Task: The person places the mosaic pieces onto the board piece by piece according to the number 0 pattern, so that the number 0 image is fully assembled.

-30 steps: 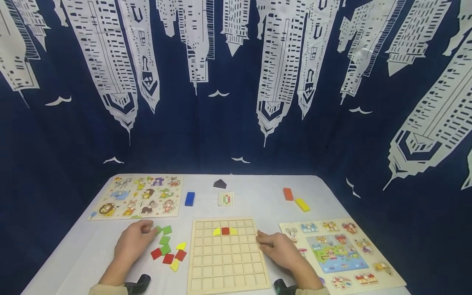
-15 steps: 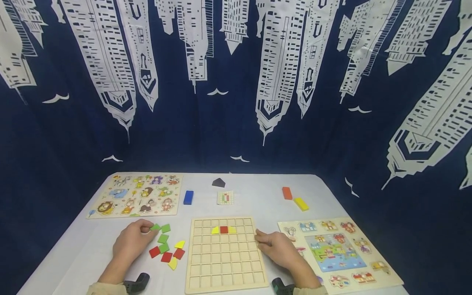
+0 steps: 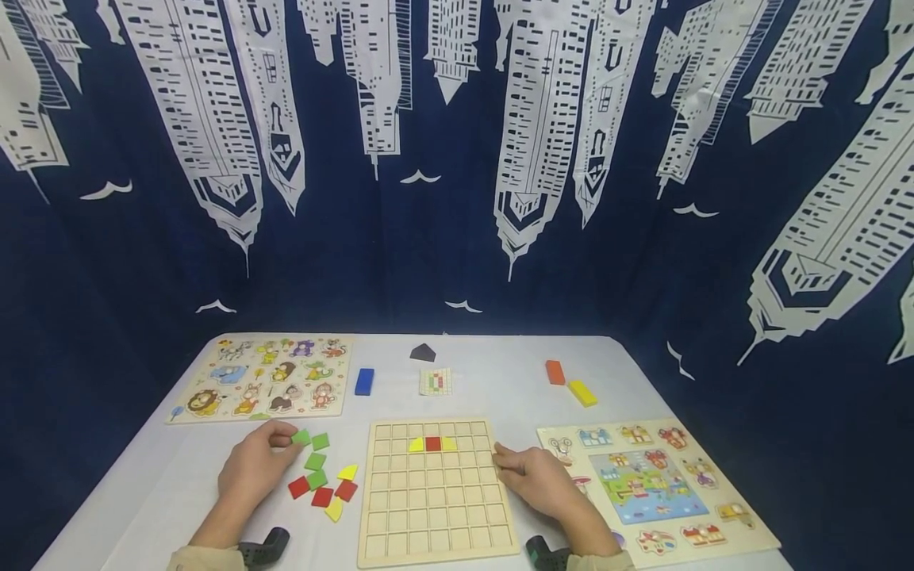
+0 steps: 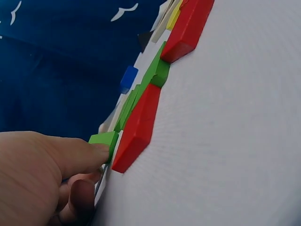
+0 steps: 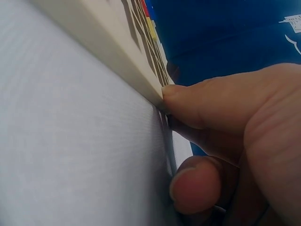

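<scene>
Head view: left hand pinches green tile; printed card illegibly small.

0 readable texts, numbers or signs

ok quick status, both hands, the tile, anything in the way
Left hand pinching green tile. Right hand touching right edge of grid board. Loose tiles lying between left hand and board.
</scene>
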`<control>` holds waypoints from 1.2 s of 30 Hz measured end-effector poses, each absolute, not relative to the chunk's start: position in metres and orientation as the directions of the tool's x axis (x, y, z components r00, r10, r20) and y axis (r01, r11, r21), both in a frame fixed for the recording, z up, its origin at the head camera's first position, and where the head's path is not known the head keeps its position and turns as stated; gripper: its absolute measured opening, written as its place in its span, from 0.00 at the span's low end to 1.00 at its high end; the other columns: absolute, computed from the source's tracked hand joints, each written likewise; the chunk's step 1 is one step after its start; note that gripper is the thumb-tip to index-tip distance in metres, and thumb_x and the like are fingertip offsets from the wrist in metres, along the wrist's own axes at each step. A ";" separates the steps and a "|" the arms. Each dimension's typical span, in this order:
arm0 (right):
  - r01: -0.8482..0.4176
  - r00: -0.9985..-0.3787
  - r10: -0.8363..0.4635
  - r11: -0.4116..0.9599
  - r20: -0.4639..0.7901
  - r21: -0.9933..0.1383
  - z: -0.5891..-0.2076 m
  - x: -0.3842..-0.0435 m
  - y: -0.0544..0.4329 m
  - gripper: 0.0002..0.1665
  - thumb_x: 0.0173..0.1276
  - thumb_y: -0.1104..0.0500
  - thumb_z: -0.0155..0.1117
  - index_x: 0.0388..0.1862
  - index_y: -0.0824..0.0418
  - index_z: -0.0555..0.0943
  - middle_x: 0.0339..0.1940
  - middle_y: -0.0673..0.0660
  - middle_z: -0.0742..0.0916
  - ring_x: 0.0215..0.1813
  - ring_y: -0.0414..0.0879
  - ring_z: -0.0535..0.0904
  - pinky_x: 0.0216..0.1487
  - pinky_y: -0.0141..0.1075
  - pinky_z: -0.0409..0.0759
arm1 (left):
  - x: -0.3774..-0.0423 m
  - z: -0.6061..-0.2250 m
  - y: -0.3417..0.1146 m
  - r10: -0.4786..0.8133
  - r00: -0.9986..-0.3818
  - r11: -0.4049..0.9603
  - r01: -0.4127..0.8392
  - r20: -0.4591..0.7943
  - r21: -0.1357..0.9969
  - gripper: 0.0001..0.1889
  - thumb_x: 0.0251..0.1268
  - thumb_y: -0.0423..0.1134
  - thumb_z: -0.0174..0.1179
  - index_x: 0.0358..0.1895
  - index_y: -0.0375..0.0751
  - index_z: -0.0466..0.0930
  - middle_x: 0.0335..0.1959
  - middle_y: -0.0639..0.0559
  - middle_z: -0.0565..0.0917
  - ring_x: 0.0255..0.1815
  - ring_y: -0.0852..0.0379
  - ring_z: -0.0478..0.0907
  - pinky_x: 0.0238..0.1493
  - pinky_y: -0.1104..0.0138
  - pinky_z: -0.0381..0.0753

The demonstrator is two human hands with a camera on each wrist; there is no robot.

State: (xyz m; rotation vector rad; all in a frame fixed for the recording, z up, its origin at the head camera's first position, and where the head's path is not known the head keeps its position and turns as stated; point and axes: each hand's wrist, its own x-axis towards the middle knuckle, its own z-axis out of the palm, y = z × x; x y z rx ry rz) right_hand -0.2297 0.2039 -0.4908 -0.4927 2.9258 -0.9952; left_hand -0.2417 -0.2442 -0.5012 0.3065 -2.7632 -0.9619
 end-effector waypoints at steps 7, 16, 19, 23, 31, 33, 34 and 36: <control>-0.294 -0.949 -0.304 0.745 0.088 -0.599 -0.491 -0.230 0.204 0.18 0.69 0.55 0.70 0.57 0.57 0.88 0.67 0.53 0.83 0.69 0.59 0.78 0.67 0.57 0.73 | -0.244 -0.504 -0.244 -0.291 -0.947 0.750 -0.138 0.135 0.646 0.10 0.67 0.41 0.64 0.48 0.43 0.85 0.36 0.49 0.89 0.33 0.54 0.82 0.32 0.65 0.71; -0.298 -0.948 -0.302 0.747 0.096 -0.594 -0.492 -0.231 0.205 0.18 0.69 0.55 0.70 0.56 0.56 0.88 0.66 0.52 0.84 0.69 0.59 0.79 0.67 0.57 0.74 | -0.246 -0.504 -0.242 -0.329 -0.932 0.696 -0.132 0.150 0.706 0.12 0.69 0.44 0.65 0.48 0.42 0.86 0.40 0.46 0.89 0.39 0.50 0.84 0.37 0.61 0.77; -0.297 -0.948 -0.304 0.745 0.092 -0.597 -0.491 -0.231 0.205 0.18 0.69 0.55 0.70 0.56 0.57 0.88 0.66 0.53 0.84 0.69 0.59 0.79 0.67 0.57 0.74 | -0.245 -0.501 -0.240 -0.327 -0.934 0.664 -0.117 0.146 0.739 0.12 0.68 0.42 0.65 0.48 0.40 0.86 0.40 0.45 0.89 0.40 0.49 0.85 0.38 0.62 0.78; -0.294 -0.948 -0.306 0.740 0.086 -0.605 -0.492 -0.231 0.204 0.18 0.69 0.56 0.70 0.56 0.58 0.88 0.66 0.54 0.84 0.69 0.59 0.78 0.68 0.57 0.73 | -0.245 -0.496 -0.236 -0.306 -0.944 0.630 -0.105 0.122 0.770 0.13 0.68 0.43 0.66 0.49 0.39 0.86 0.39 0.46 0.89 0.38 0.52 0.85 0.36 0.65 0.78; -0.285 -0.952 -0.293 0.756 0.083 -0.589 -0.494 -0.232 0.205 0.18 0.69 0.56 0.70 0.56 0.57 0.88 0.66 0.52 0.83 0.69 0.58 0.79 0.68 0.57 0.73 | -0.246 -0.468 -0.192 -0.143 -0.979 0.648 0.020 0.147 0.761 0.07 0.65 0.43 0.69 0.42 0.47 0.89 0.36 0.54 0.89 0.33 0.57 0.79 0.31 0.66 0.77; -0.285 -0.952 -0.296 0.755 0.081 -0.590 -0.494 -0.232 0.206 0.18 0.69 0.56 0.70 0.56 0.57 0.88 0.67 0.53 0.83 0.69 0.58 0.79 0.68 0.57 0.73 | -0.244 -0.460 -0.174 -0.077 -0.985 0.657 0.067 0.156 0.750 0.05 0.64 0.43 0.71 0.39 0.49 0.90 0.35 0.57 0.89 0.33 0.58 0.79 0.32 0.66 0.77; -0.286 -0.951 -0.298 0.755 0.080 -0.590 -0.494 -0.232 0.206 0.18 0.69 0.56 0.70 0.56 0.57 0.88 0.67 0.53 0.83 0.69 0.58 0.79 0.68 0.57 0.73 | -0.244 -0.457 -0.165 -0.048 -0.987 0.661 0.086 0.157 0.745 0.04 0.63 0.42 0.72 0.38 0.50 0.89 0.35 0.58 0.88 0.33 0.59 0.78 0.33 0.65 0.76; -0.287 -0.950 -0.302 0.753 0.077 -0.592 -0.493 -0.232 0.207 0.18 0.69 0.56 0.70 0.57 0.57 0.88 0.67 0.52 0.83 0.69 0.58 0.79 0.68 0.57 0.73 | -0.244 -0.452 -0.147 0.005 -0.989 0.665 0.114 0.148 0.739 0.02 0.62 0.42 0.72 0.35 0.51 0.89 0.33 0.60 0.87 0.34 0.60 0.78 0.35 0.65 0.76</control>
